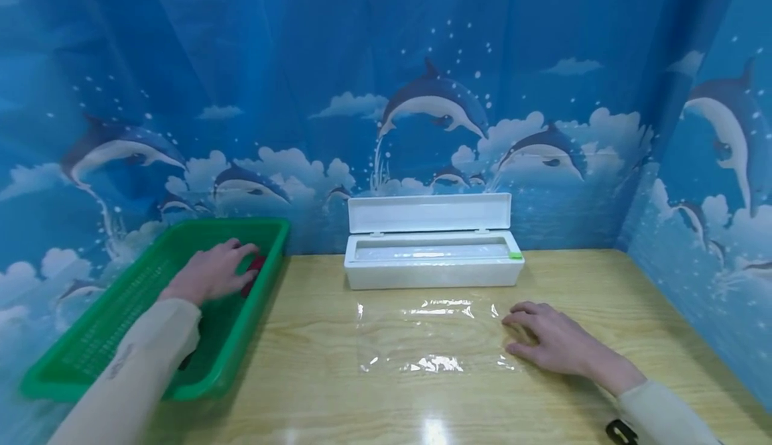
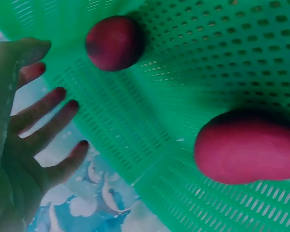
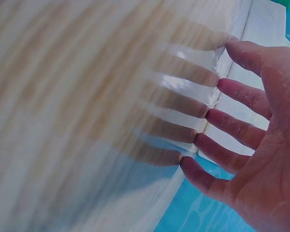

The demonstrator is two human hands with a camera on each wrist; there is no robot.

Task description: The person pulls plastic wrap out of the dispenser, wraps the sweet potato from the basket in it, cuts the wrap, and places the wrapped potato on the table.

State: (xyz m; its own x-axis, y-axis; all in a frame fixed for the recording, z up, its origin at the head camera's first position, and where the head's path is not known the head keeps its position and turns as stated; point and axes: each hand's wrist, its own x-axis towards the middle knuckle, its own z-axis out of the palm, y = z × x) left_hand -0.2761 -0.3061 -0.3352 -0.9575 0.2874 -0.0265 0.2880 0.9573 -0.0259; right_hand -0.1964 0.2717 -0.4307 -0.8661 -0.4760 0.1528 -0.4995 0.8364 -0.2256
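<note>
Left hand, fingers apart and grasping nothing, is in a green basket near a round red object and a longer one. Right hand (also holding nothing) is beside clear film, flat before an open white box.

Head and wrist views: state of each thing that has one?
White box, lid open
Green tab, at box's right end
Clear film, laid out before the box
Green basket, upright, loaded
Round red item, loose in basket
Longer red item, loose in basket
Left hand grip, empty, fingers spread
Right hand grip, fingertips at film's right edge
</note>
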